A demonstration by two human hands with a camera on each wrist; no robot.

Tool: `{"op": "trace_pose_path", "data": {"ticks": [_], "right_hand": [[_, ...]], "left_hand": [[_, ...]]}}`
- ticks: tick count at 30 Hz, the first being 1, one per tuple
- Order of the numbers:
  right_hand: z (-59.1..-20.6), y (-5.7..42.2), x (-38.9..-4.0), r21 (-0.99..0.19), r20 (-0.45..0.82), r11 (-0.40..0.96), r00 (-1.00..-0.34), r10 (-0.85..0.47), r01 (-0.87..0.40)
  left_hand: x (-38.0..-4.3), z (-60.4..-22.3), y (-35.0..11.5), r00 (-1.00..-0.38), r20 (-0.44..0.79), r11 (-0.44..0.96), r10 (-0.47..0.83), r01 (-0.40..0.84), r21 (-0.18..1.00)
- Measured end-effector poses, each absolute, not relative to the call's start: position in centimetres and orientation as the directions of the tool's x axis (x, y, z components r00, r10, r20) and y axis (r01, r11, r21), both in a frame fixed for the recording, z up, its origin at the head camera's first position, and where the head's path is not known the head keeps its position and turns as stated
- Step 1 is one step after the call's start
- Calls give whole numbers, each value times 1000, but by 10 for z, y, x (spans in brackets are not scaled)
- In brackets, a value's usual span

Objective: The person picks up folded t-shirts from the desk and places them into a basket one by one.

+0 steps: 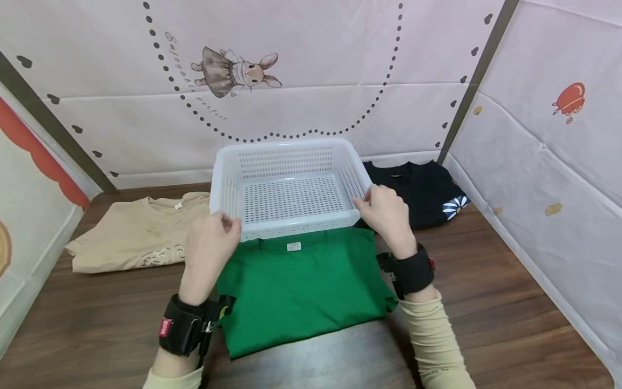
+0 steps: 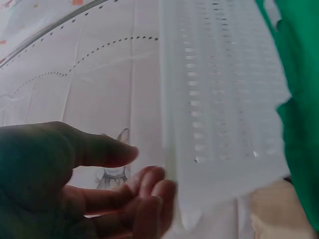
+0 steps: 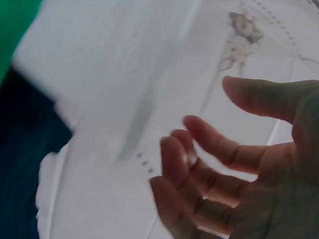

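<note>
Location type: an enclosed tabletop work area. A wood-grain tabletop (image 1: 515, 292) forms the base. Pale printed sheeting encloses it as a rear panel (image 1: 330, 59), a left panel (image 1: 34, 243) and a right panel (image 1: 549, 173). The rear panel carries a dressed rabbit figure (image 1: 233, 72), cursive lettering (image 1: 181, 60) and a dotted line; a red scalloped band (image 1: 46, 159) marks the left panel. Folded shirts in green (image 1: 301, 286), beige and black, plus a white plastic basket (image 1: 291, 220), add a household character. The type of building cannot be determined.
</note>
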State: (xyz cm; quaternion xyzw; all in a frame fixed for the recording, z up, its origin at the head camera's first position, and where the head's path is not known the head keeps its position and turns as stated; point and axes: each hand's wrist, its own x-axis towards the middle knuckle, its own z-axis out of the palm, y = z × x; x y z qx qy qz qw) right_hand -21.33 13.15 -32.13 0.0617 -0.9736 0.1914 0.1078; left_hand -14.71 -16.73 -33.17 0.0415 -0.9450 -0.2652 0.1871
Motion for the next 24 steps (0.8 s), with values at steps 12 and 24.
{"op": "trace_pose_path", "data": {"ticks": [12, 24], "right_hand": [[-356, 169, -215, -408, -340, 912, -920, -197, -45], [-381, 151, -220, -294, -444, 954, -893, -79, 62]], "left_hand": [[-127, -367, -193, -917, -345, 921, -198, -295, 256], [-132, -386, -187, -937, -290, 895, -193, -289, 340]]}}
